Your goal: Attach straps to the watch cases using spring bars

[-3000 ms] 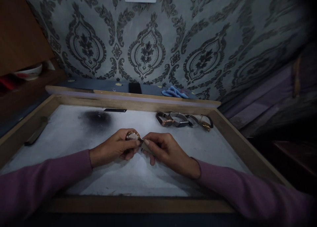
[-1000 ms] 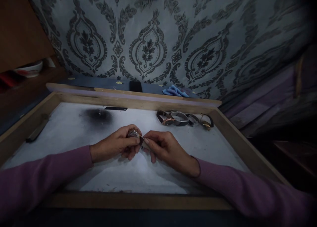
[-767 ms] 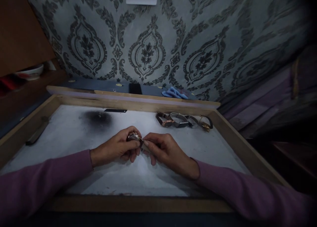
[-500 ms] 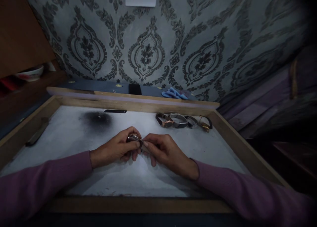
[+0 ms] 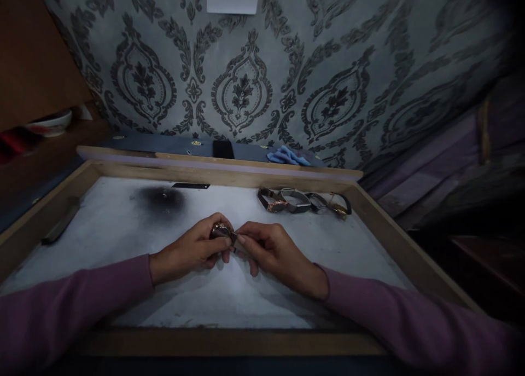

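Over the middle of the white-floored wooden tray [image 5: 229, 336], my left hand [image 5: 192, 249] grips a wristwatch [image 5: 220, 231] with a round, shiny case, its thumb lying along the near side. My right hand [image 5: 275, 251] meets it from the right, thumb and forefinger pinched on the watch's strap [image 5: 234, 240] close to the case. The fingers hide most of the strap, and I cannot make out whether a small tool is also in the pinch.
Several wristwatches [image 5: 297, 200] lie in the tray's far right corner. A thin black strip [image 5: 191, 185] rests by the far wall, and a dark long object [image 5: 61, 221] leans at the left. Beyond the rim are a blue cloth [image 5: 288, 155] and a black phone-like object [image 5: 223, 149].
Both hands keep their hold on the watch in nearly the same place. Only a slight shift of the fingers and of the camera's view shows.
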`<state>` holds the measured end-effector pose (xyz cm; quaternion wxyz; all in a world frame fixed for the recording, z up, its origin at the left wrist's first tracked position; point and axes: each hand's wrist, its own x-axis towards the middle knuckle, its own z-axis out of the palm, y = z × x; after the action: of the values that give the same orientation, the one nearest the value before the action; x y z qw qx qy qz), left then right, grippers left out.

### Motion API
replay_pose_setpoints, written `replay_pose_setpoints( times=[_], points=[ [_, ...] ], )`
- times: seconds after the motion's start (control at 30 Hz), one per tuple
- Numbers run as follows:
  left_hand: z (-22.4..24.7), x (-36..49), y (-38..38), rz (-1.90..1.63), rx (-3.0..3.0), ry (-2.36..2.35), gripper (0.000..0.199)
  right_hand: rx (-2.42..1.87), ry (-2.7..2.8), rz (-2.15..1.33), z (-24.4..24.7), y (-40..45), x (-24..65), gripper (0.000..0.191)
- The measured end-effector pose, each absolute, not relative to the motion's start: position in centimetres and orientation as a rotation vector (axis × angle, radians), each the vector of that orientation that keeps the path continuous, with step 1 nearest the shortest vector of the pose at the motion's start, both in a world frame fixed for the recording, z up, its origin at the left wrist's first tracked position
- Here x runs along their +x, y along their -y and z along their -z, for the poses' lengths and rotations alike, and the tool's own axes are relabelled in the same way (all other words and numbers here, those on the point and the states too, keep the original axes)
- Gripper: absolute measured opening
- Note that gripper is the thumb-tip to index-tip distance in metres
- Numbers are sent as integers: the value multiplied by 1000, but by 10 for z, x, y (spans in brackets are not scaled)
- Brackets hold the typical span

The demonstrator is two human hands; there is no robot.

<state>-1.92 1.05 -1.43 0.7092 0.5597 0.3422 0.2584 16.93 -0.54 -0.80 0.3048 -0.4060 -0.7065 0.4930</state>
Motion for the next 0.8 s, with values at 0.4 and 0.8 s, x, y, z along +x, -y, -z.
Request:
replay_pose_setpoints(
  times=[0.4, 0.8],
  points=[
    [18, -17, -10, -648, 1130, -742, 21, -1099, 1878, -1277, 6, 6, 168, 19],
    [20, -15, -10, -672, 1105, -768, 16, -1108, 1885, -1252, 6, 7, 167, 15]
  ],
)
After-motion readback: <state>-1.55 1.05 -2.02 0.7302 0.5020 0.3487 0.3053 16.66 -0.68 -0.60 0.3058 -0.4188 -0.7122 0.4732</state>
